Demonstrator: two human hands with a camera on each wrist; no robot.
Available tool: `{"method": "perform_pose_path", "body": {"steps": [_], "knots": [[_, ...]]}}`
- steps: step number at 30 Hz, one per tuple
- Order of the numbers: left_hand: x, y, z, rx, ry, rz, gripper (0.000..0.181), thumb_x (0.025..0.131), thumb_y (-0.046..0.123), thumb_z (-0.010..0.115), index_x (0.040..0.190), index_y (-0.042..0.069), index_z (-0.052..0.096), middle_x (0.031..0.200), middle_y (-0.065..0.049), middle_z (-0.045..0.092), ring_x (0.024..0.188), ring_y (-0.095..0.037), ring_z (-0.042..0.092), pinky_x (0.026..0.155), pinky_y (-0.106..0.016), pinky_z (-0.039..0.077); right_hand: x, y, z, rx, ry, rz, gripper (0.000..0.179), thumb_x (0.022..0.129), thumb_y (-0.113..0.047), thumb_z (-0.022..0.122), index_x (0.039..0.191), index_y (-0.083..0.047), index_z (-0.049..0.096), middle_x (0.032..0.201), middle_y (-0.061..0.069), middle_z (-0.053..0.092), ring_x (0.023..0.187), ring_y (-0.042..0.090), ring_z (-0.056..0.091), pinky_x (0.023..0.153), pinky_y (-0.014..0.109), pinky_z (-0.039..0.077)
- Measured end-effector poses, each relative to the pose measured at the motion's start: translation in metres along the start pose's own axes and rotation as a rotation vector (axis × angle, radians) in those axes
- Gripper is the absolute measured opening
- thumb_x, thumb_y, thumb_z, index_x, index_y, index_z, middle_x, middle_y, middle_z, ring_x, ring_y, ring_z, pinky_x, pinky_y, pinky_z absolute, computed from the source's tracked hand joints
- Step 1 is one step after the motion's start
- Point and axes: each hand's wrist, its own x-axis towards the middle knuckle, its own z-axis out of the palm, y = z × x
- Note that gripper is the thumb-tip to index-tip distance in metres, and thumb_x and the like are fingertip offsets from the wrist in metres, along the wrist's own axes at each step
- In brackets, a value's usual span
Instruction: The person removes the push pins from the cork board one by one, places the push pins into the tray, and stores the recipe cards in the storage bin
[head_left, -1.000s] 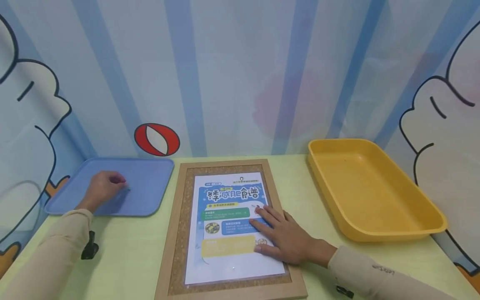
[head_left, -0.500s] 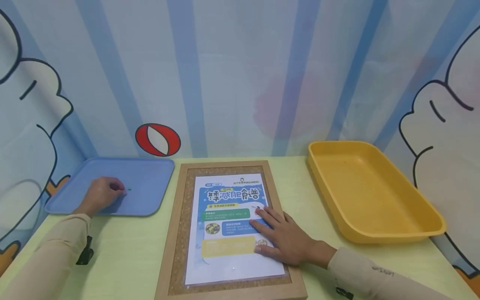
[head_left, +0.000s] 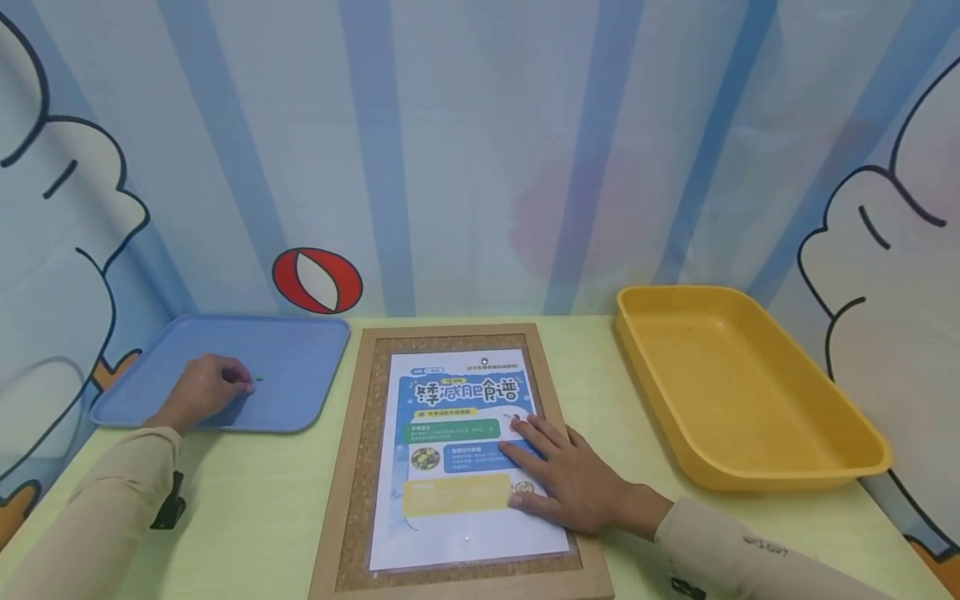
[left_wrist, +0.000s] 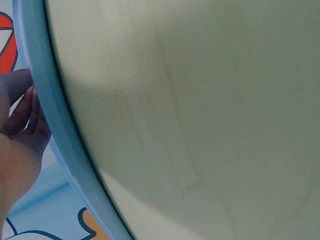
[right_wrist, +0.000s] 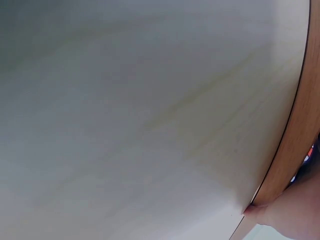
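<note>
In the head view, my left hand (head_left: 208, 390) is low over the blue tray (head_left: 292, 342), thumb and fingers drawn together. Right at its fingertips lies a small green piece (head_left: 259, 378), too small to name; I cannot tell if the fingers grip it. My right hand (head_left: 573, 479) rests with spread fingers on a printed poster sheet (head_left: 450, 533). The sheet lies on a wood-framed cork board (head_left: 352, 500). A small pale dot, like a pin head (head_left: 483, 361), shows near the sheet's top edge. The left wrist view catches the left hand (left_wrist: 20, 135) partly behind the tray rim.
A deep yellow tray (head_left: 750, 392) stands on the right of the pale green table (head_left: 247, 517). Behind everything hangs a striped blue curtain (head_left: 480, 167) with cartoon figures. The board sits between the two trays.
My left hand has shifted slightly lower on the blue tray, and the green piece now shows beside its fingertips. The right hand has stayed in place on the sheet.
</note>
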Motion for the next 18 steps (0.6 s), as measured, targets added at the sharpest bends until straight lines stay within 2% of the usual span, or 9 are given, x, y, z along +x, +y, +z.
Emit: {"method": "perform_pose_path", "body": {"steps": [9, 18], "knots": [[-0.0019, 0.0055, 0.0042, -0.014, 0.032, 0.013, 0.007, 0.082, 0.003, 0.074, 0.078, 0.0, 0.071, 0.077, -0.014, 0.071, 0.077, -0.025, 0.063, 0.068, -0.036, 0.047, 0.0, -0.0005, 0.0006, -0.003, 0.001, -0.001, 0.07, 0.098, -0.064, 0.039, 0.157, -0.027, 0.03, 0.168, 0.005, 0.021, 0.155, 0.033, 0.016, 0.113, 0.069, 0.025], [-0.0023, 0.0048, 0.0071, -0.032, 0.019, -0.022, 0.008, 0.084, 0.006, 0.074, 0.082, -0.002, 0.072, 0.08, -0.016, 0.072, 0.08, -0.028, 0.064, 0.07, -0.037, 0.047, 0.0007, -0.0008, 0.0002, -0.004, -0.015, 0.017, 0.071, 0.097, -0.066, 0.037, 0.157, -0.029, 0.029, 0.168, 0.003, 0.019, 0.156, 0.031, 0.013, 0.114, 0.068, 0.024]]}}
